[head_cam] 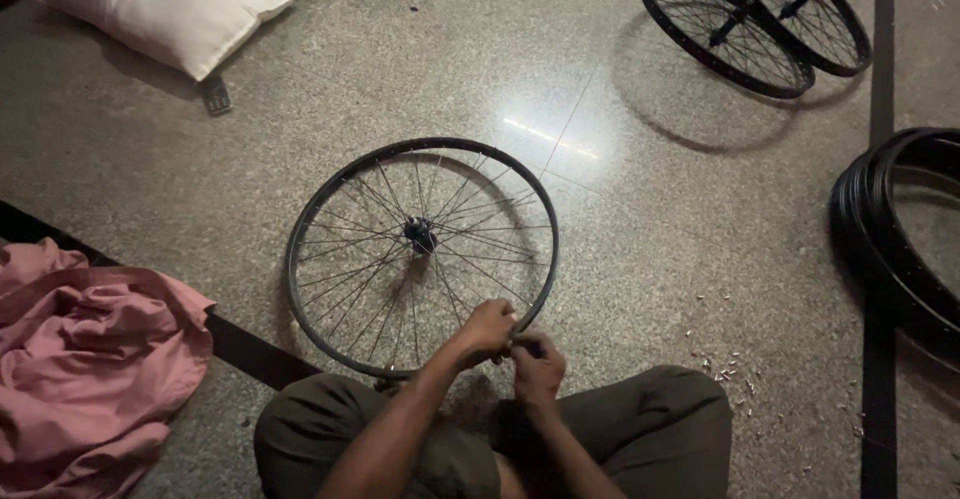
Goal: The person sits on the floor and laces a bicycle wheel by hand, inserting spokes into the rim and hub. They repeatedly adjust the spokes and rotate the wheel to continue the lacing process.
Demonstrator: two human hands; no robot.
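A crumpled pink cloth is lying at the left edge of the speckled stone floor, with a white pillow near the far left corner. In the middle, a black spoked bicycle wheel is leaning toward the seated person. The left hand is gripping its near rim, fingers curled around it, while the right hand, touching it, is pinching something small and dark. Small pale metal bits are lying scattered to the right, two more spoked wheels at the far right corner, black tyres at the right edge.
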